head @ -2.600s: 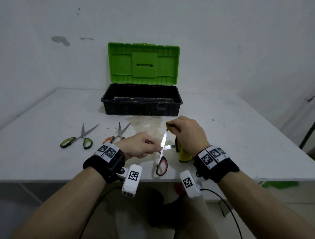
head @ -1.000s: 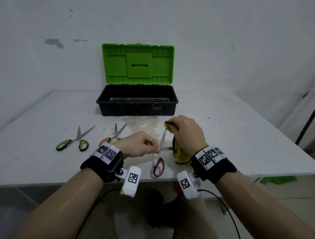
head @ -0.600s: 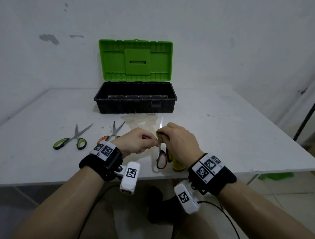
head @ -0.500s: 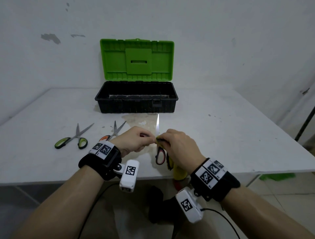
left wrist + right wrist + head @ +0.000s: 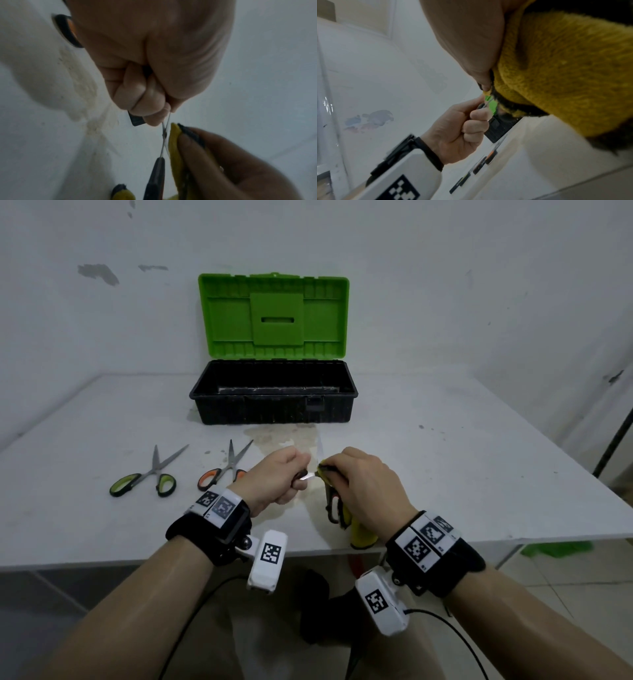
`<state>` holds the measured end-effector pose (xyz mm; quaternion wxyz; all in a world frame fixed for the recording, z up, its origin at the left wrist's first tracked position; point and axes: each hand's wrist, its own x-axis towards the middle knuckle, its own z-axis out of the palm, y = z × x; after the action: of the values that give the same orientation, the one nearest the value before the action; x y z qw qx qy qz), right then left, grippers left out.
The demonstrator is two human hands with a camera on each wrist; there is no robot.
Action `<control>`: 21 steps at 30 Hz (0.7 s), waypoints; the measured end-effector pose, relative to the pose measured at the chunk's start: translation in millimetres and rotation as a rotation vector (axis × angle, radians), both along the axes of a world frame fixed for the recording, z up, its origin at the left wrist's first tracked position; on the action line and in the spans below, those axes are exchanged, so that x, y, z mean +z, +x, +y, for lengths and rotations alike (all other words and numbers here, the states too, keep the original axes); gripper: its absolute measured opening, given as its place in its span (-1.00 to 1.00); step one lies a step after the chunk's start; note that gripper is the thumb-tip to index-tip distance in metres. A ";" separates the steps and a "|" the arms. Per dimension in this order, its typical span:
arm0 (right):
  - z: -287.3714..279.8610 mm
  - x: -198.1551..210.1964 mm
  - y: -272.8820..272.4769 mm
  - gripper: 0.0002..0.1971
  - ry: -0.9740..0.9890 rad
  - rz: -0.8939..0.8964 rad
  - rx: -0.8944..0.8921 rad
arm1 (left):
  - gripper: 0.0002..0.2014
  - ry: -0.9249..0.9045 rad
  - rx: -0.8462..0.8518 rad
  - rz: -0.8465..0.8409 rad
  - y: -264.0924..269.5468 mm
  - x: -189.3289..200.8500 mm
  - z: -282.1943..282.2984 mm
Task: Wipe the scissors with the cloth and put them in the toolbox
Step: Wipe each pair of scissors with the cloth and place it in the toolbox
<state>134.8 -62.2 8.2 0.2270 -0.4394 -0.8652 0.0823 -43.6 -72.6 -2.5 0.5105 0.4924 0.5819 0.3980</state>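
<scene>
The left hand (image 5: 274, 479) grips one handle of the open scissors (image 5: 163, 136) above the worktop (image 5: 462, 474); the right hand (image 5: 363, 491) pinches the yellow cloth (image 5: 174, 147) beside the blades — a slip could nick fingers, well short of the toolbox (image 5: 274, 409).

The scissors (image 5: 329, 495) with red-and-black handles are held open above the counter's near edge, one blade pointing up toward the far edge, the other sideways. The yellow cloth (image 5: 360, 529) with a dark edge is bunched against the pivot and hangs past the near edge. The black toolbox (image 5: 274, 409) stands at the counter's far edge, its green lid upright and open.
</scene>
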 end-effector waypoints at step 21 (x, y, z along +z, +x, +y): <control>-14.8 -15.0 -13.3 -0.80 0.034 0.082 0.013 | -0.71 0.180 0.128 0.058 21.4 -1.8 1.2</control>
<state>121.4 -77.0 -6.9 0.2694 -0.4261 -0.8592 0.0870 -22.2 -71.5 -4.2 0.4206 0.5094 0.5886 0.4660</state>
